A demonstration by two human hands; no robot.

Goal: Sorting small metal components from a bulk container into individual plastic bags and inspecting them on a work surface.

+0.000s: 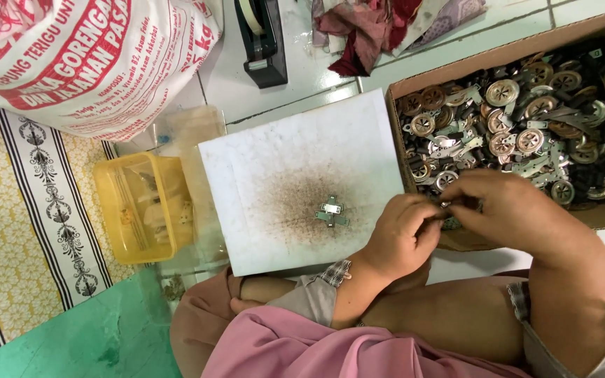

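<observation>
Our left hand and right hand meet just in front of the cardboard box, fingers curled and pressed together, pinching a small metal part between them; it is mostly hidden by our fingertips, so we cannot tell its exact shape. We judge it light, stiff and thin, with edges that could nick skin, best taken by its flat faces between thumb and forefinger. Just left of our hands, a similar metal bracket lies on the stained white board. The box holds a heap of round metal discs and strips; beyond the board sits a yellow plastic basket.
</observation>
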